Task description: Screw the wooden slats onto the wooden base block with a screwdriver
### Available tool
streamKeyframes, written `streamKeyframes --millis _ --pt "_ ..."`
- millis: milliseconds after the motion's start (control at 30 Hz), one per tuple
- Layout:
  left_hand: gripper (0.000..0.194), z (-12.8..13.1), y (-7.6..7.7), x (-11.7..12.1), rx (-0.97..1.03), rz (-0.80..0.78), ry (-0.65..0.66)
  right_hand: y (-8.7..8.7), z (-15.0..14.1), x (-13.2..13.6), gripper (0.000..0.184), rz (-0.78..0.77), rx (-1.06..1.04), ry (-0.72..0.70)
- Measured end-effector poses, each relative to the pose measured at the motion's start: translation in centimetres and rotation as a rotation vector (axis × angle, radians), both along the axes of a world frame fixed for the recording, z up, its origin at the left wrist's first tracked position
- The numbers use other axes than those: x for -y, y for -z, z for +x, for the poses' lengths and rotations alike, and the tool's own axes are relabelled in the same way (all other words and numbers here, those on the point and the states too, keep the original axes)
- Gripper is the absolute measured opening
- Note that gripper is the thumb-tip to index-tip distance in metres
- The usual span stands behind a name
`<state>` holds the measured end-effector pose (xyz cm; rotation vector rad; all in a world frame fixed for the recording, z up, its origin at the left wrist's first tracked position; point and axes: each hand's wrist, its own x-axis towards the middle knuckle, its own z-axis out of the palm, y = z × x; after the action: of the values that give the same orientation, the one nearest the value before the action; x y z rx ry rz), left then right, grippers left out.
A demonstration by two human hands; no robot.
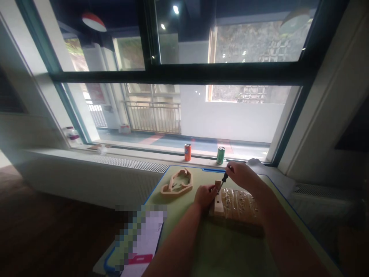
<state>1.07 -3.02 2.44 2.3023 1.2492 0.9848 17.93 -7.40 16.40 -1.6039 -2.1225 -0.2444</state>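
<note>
My right hand is closed around the black handle of a screwdriver, which slants down to the left. Its tip meets a small wooden piece at the far left corner of a wooden block. My left hand is at that corner with its fingers bent against the wood, steadying contact near the tip. A pale wooden strip with a dark hole runs along the block's left end. Clear plastic packs of small hardware lie to the right of the strip, partly behind my right forearm.
A wooden frame with curved parts lies on the green, blue-edged table, small pieces inside it. An orange can and a green can stand on the windowsill. Papers lie at the table's left edge.
</note>
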Motion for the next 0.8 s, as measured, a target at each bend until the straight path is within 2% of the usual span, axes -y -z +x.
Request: streamKeyframes --millis 233,467,600,800 --pt "0.047 0.04 -0.44 0.50 0.030 -0.034 0.006 0.64 0.44 -0.33 0.029 0.000 -0.045 -0.076" --pt "0.051 0.19 -0.24 0.49 0.020 -0.030 -0.015 0.37 0.78 -0.24 0.041 0.009 0.016 -0.010" --pt "0.048 0.23 -0.18 0.36 0.023 -0.027 -0.005 0.53 0.44 -0.31 0.028 0.037 -0.029 -0.046" --pt "0.048 0.24 -0.36 0.47 0.007 -0.053 -0.014 -0.05 0.35 0.18 0.030 0.013 -0.076 -0.055"
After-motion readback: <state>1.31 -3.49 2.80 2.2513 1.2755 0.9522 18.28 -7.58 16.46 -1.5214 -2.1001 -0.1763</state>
